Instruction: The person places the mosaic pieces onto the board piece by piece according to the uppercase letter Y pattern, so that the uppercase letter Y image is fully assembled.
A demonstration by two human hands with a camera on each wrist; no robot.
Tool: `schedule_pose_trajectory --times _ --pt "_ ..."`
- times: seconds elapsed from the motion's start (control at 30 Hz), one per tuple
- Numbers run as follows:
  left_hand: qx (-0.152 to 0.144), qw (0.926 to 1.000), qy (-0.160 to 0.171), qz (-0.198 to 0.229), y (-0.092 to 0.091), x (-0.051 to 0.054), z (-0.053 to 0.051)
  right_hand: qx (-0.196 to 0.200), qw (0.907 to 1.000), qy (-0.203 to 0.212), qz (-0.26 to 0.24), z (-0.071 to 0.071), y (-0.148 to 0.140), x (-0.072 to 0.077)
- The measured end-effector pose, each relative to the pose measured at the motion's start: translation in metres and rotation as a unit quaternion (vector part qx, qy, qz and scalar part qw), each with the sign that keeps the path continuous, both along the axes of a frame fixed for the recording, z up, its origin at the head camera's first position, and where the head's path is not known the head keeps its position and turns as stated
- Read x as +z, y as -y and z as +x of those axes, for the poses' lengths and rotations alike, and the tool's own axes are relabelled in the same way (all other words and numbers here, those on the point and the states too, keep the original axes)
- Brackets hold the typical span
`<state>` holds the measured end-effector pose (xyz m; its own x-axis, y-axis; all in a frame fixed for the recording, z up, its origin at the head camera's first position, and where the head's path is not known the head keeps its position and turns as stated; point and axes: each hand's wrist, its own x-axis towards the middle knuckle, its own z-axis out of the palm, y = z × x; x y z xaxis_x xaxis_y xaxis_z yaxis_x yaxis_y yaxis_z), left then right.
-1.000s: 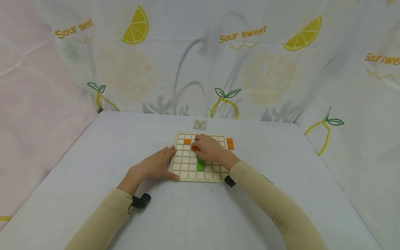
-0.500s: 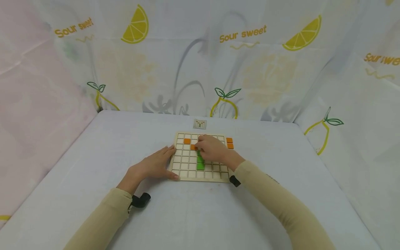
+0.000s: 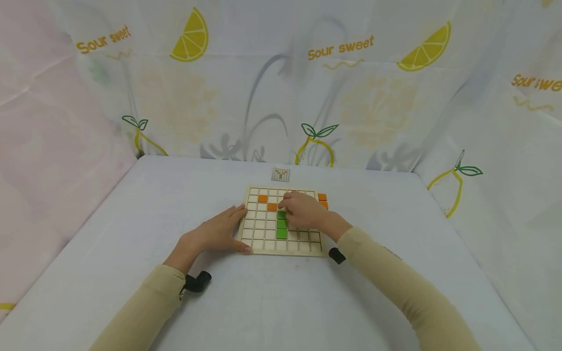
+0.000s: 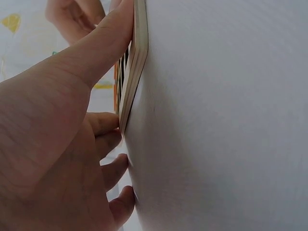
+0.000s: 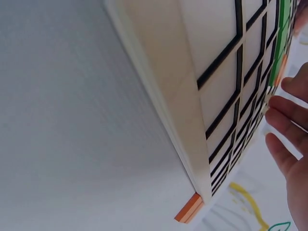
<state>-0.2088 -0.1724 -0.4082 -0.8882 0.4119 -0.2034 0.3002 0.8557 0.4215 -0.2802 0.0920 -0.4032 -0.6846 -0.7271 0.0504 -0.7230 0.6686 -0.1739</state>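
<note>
A wooden grid board [image 3: 259, 252] lies flat on the table in the head view. My left hand [image 3: 215, 231] rests against its left side, fingers along the edge and thumb at the near corner; the left wrist view shows the thumb [image 4: 103, 45] touching the board's side. Above the grid is my right hand [image 3: 305, 209], its fingers loosely bent, with nothing seen between them in the right wrist view. Just left of those fingertips sits an orange tile [image 3: 272, 207] in a cell. Another orange tile [image 3: 262, 198] lies diagonally beyond. Green tiles [image 3: 281, 224] form a column below.
Beyond the board lies a small card [image 3: 280, 174] with a printed grid pattern. Two orange tiles sit by the board's right edge, the far tile [image 3: 322, 197] fully visible, the nearer partly hidden by my hand. A printed cloth wall [image 3: 246, 97] stands behind the table.
My right hand has drawn back to the right from the orange tile, which its fingers covered earlier and which now shows in its cell. More green shows too. My left hand has stayed still.
</note>
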Motion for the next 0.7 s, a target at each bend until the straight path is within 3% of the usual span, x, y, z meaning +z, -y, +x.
schedule_pose_trajectory --times 0.37,0.7 --pt "-0.001 1.0 -0.001 -0.004 0.001 -0.003 -0.003 -0.011 0.9997 0.012 -0.018 0.001 -0.012 0.001" --pt "-0.002 1.0 -0.002 -0.003 0.001 -0.005 -0.004 -0.034 0.9994 0.005 0.006 -0.002 -0.03 -0.001"
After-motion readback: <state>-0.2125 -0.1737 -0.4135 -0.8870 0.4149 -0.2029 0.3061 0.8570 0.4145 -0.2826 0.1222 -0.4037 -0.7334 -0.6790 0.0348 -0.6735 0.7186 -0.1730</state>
